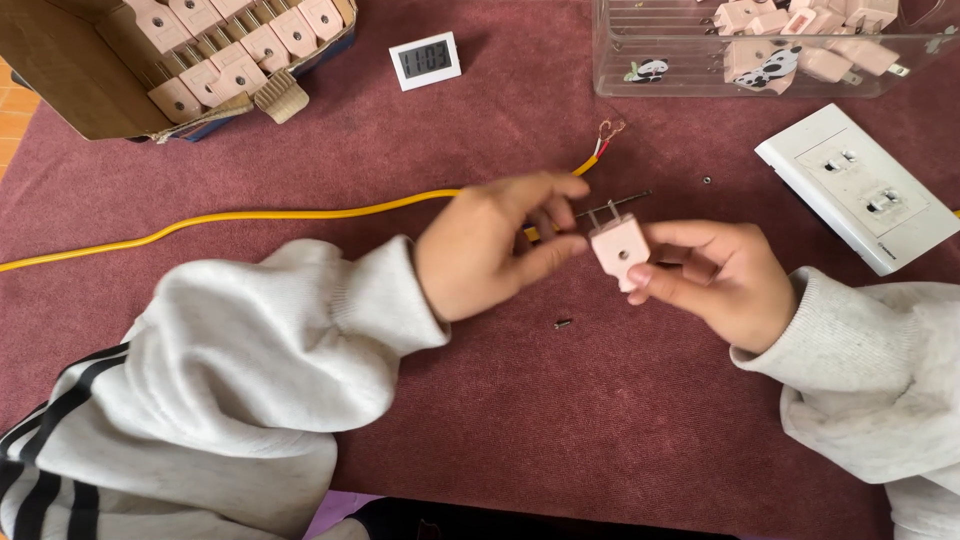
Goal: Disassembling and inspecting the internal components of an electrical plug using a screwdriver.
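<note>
Plug (pixel 620 250), pink, is pinched in the right hand (pixel 715 280), prongs toward twelve o'clock; the left hand (pixel 490 250) fingers its top edge. Judging by the loose screw (pixel 563 324) at six o'clock, assembly is underway.

A pale pink plug (pixel 619 251) sits between the hands. Beyond the left hand (pixel 487 250) a yellow cable (pixel 250 215) crosses the maroon cloth (pixel 520 400). Beyond the right hand (pixel 722 280) lies a white socket plate (pixel 860 185). Grey sleeves (pixel 250 350), black-striped.
</note>
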